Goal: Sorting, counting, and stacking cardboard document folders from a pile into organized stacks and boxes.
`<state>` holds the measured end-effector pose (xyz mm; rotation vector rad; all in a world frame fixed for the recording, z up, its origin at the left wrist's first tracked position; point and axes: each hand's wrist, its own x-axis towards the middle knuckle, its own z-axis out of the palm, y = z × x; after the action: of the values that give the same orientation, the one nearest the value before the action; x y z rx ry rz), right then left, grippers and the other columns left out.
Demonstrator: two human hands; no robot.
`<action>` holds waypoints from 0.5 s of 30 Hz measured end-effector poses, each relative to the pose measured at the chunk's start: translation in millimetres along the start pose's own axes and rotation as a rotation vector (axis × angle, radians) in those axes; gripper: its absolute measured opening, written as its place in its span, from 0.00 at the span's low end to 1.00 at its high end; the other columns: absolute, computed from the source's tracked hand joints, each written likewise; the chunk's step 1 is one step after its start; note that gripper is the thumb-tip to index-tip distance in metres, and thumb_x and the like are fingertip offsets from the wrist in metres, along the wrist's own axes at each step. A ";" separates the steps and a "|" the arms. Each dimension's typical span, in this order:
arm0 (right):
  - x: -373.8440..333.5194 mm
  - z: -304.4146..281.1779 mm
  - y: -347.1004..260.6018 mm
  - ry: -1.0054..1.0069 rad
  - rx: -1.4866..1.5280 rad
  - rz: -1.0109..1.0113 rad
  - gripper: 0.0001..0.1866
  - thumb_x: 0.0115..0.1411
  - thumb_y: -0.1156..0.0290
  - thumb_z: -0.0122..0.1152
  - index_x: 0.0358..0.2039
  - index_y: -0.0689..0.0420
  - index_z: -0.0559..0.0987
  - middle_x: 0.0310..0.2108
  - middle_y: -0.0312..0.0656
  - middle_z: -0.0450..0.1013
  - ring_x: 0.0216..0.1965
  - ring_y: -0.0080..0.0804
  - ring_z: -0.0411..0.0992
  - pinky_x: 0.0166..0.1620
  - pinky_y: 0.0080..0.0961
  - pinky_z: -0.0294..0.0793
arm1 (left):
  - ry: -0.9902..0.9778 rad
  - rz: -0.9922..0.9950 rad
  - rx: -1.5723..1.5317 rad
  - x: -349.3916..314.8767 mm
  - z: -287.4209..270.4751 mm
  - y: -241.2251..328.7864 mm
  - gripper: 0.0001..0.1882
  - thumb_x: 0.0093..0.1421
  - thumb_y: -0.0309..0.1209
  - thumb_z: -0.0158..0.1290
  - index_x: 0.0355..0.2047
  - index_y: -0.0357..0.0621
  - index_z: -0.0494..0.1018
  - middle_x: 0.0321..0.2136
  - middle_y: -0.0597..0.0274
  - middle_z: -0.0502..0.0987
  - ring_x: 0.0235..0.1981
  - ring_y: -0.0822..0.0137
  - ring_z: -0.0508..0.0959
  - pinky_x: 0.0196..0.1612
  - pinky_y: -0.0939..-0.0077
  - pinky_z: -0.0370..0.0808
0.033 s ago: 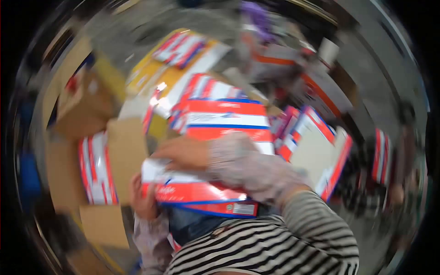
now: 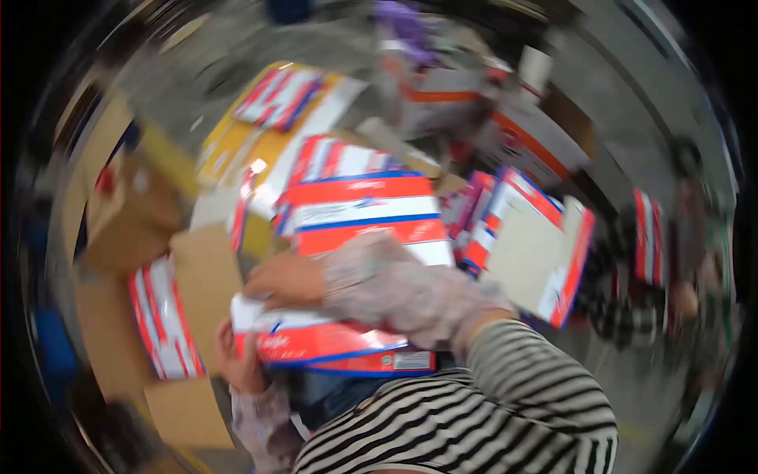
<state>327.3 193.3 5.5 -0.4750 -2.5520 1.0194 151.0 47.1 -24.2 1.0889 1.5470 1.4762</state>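
Note:
A flat red, white and blue cardboard box [image 2: 316,342] lies across my lap. My left hand [image 2: 242,365] grips its left end from the near side, with the thumb and fingers against the edge. My right arm reaches across the box. My right hand [image 2: 286,280] is closed at the same left end, its fingers curled over a white corner or flap; motion blur hides the exact grip. Just beyond lies a stack of similar flat boxes [image 2: 367,209], partly covered by my right sleeve.
An open brown carton [image 2: 204,268] at the left holds a striped box. A yellow carton [image 2: 225,150] with a striped packet stands farther off. At the right are an opened striped box [image 2: 525,253] and a white carton with an orange band [image 2: 530,146]. Another person's checked sleeve [image 2: 628,316] shows beyond.
The surroundings have shifted mostly leftward in the picture, as the view has turned a little. Both hands stay at the left end of the flat box.

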 end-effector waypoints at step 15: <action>-4.6 21.5 20.1 0.278 -0.055 -0.238 0.06 0.53 0.70 0.50 0.28 0.58 0.70 0.26 0.45 0.69 0.27 0.46 0.73 0.28 0.38 0.72 | -0.192 -0.327 -0.599 -11.0 -2.3 9.5 0.35 0.60 0.43 0.45 0.62 0.37 0.51 0.59 0.49 0.58 0.59 0.55 0.61 0.61 0.59 0.58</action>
<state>325.5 192.4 -24.2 -0.2942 -2.3246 0.7443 153.9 35.9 -15.0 0.5725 0.9896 1.4206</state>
